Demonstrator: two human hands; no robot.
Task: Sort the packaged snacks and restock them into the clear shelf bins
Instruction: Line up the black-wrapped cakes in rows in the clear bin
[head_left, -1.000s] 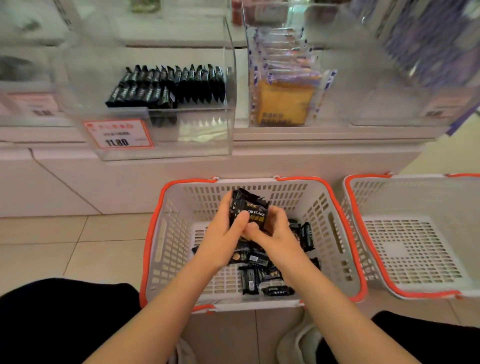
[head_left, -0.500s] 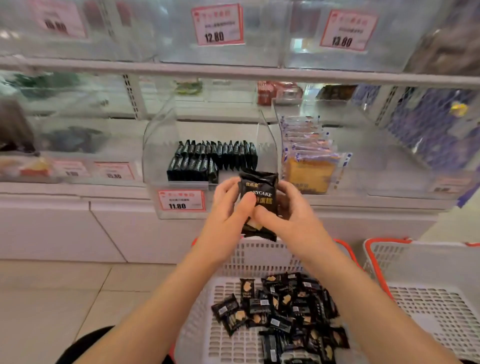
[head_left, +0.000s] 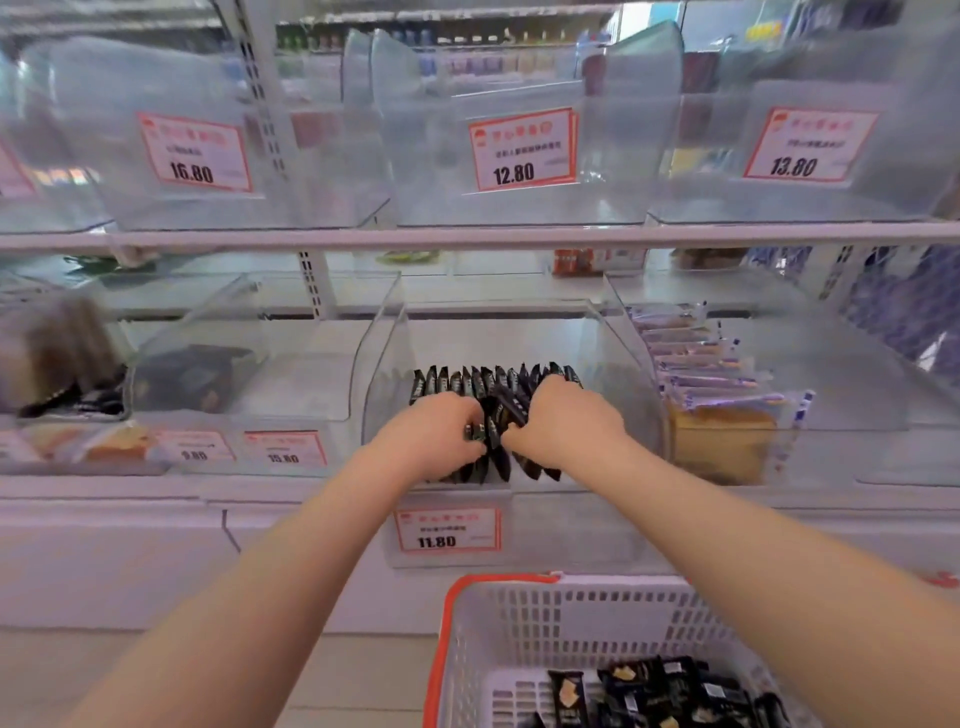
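Two hands meet inside the clear bin (head_left: 618, 364) on the lower shelf, the one tagged 11.80 (head_left: 448, 530). The left hand (head_left: 431, 434) and the right hand (head_left: 563, 421) lie side by side, fingers curled down onto a black snack packet (head_left: 498, 415) that stands on edge between them; each grip appears clamped on it, though the fingertips are hidden among the wrappers. The packet's long axis runs near to far and slightly tilted, its top leaning right toward the right hand. Directly beyond and around it stands a row of black packets (head_left: 467, 379), upright and packed face to face across the bin from left to right. The held packet touches the near side of this row, just in front of the knuckles. Both hands are about equally near to it; the right hand sits slightly farther into the bin. As a judgement, the step in hand is seating the packet upright in the row, which calls for a short push away from the body. Near and to the right, a white basket with an orange rim (head_left: 441, 639) holds more loose black packets (head_left: 649, 691). The neighbouring bin at right holds purple-edged cake packets (head_left: 696, 364).
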